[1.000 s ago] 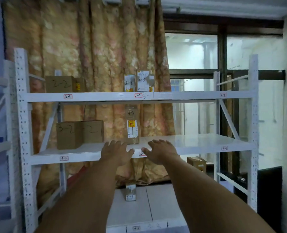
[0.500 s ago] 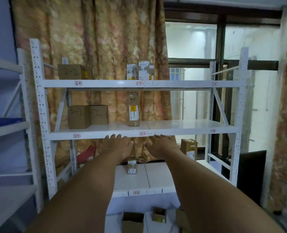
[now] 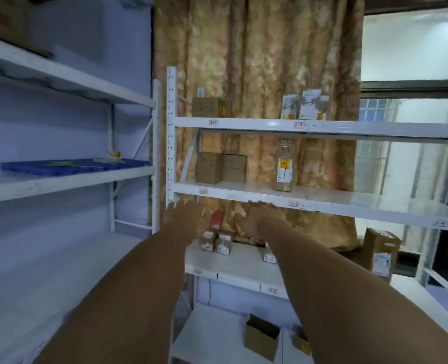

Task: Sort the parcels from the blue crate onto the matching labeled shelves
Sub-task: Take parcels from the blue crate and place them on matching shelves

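Note:
A white shelf rack (image 3: 244, 194) with red-framed number labels stands ahead. On the shelf labelled 3-2 sit two brown boxes (image 3: 220, 168), and a clear bottle (image 3: 284, 169) stands by label 3-3. A brown box (image 3: 208, 107) and two white packs (image 3: 303, 107) sit on the shelf above. My left hand (image 3: 186, 218) and my right hand (image 3: 261, 218) are stretched out side by side just below the 3-level shelf edge, fingers apart, holding nothing. Small parcels (image 3: 217, 243) stand on the lower shelf behind my hands. The blue crate is not in view.
A second white rack (image 3: 68, 179) runs along the left wall, with a flat blue panel (image 3: 73, 165) on its middle shelf. Open cardboard boxes (image 3: 261, 337) lie on the bottom shelf. A taller box (image 3: 381, 250) stands at the right, before a window. A patterned curtain (image 3: 257, 61) hangs behind.
The view has swung to the left and downward, bringing the left wall rack into sight. Both hands have stayed empty and dropped from the 3-level shelf edge to just below it.

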`<state>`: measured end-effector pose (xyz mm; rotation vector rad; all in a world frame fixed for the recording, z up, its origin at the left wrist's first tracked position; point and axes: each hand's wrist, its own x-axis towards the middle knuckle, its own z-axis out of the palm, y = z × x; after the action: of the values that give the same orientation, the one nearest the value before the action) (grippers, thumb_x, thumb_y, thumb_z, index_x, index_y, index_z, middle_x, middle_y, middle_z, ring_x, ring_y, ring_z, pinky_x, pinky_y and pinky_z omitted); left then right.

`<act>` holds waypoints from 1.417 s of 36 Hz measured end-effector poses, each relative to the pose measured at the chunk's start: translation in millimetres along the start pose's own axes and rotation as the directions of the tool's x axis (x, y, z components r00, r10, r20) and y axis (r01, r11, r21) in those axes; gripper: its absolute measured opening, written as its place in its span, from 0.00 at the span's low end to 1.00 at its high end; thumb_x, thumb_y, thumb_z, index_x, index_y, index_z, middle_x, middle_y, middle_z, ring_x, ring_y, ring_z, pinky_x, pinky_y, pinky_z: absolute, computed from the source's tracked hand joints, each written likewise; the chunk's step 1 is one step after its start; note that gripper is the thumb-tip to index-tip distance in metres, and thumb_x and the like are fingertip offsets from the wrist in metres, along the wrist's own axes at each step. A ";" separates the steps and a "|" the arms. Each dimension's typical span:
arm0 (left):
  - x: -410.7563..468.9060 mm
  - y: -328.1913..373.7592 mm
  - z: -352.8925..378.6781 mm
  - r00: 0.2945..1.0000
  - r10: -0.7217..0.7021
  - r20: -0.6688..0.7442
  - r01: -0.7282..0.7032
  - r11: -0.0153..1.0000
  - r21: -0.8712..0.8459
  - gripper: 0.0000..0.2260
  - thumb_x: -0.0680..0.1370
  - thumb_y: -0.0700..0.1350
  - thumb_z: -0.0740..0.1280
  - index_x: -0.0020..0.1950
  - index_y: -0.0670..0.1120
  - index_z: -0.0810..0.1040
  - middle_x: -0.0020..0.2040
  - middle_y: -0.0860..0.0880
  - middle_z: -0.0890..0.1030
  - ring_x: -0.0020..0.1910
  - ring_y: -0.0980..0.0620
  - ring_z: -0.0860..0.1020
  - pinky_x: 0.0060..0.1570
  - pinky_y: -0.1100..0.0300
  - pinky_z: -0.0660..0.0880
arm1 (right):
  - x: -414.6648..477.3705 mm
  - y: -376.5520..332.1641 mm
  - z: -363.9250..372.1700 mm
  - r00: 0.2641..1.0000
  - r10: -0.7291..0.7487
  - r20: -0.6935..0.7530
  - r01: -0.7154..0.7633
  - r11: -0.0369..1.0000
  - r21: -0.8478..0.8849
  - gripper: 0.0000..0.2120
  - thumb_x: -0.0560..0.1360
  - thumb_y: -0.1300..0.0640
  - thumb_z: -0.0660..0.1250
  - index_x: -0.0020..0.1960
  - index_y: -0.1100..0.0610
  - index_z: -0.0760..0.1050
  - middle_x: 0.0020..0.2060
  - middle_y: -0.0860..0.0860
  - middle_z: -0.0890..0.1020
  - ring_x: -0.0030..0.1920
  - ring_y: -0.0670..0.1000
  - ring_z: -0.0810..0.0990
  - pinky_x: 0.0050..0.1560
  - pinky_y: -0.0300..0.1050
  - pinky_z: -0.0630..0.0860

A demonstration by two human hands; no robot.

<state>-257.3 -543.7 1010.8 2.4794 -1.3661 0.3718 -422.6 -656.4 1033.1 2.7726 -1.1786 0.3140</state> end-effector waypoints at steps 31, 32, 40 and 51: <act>-351.0 -420.8 152.4 0.495 -0.840 0.223 0.822 0.536 0.194 0.24 0.85 0.56 0.48 0.77 0.48 0.67 0.77 0.45 0.67 0.76 0.42 0.66 0.76 0.43 0.58 | -68.7 -495.4 265.1 0.515 -0.821 0.246 0.769 0.569 0.292 0.29 0.86 0.39 0.49 0.79 0.55 0.65 0.76 0.54 0.71 0.74 0.59 0.69 0.73 0.52 0.64; -362.9 -434.0 167.2 0.460 -0.852 0.249 0.841 0.508 0.187 0.24 0.85 0.56 0.48 0.77 0.48 0.67 0.78 0.45 0.67 0.76 0.41 0.65 0.76 0.42 0.58 | -70.9 -509.3 284.6 0.496 -0.823 0.277 0.766 0.565 0.306 0.30 0.86 0.38 0.48 0.80 0.54 0.64 0.76 0.54 0.70 0.75 0.58 0.69 0.74 0.52 0.64; -499.5 -490.6 328.8 0.235 -0.833 0.501 0.841 0.433 0.325 0.26 0.79 0.53 0.44 0.69 0.46 0.71 0.69 0.44 0.72 0.67 0.38 0.72 0.66 0.38 0.70 | -119.3 -563.0 455.5 0.335 -0.770 0.543 0.702 0.588 0.401 0.33 0.85 0.36 0.47 0.83 0.55 0.59 0.81 0.55 0.63 0.78 0.59 0.65 0.76 0.55 0.63; -597.8 -472.5 516.8 0.004 -0.690 0.724 0.917 0.292 0.273 0.18 0.84 0.48 0.53 0.73 0.46 0.68 0.71 0.41 0.70 0.68 0.36 0.71 0.66 0.39 0.72 | -160.1 -545.7 700.9 0.210 -0.568 0.796 0.581 0.727 0.366 0.33 0.82 0.31 0.45 0.77 0.51 0.66 0.70 0.55 0.75 0.64 0.58 0.76 0.59 0.52 0.73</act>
<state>-120.5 -27.6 260.7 2.6653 0.2727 -1.2005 -35.2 -295.5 302.2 3.0659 0.0206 -1.3788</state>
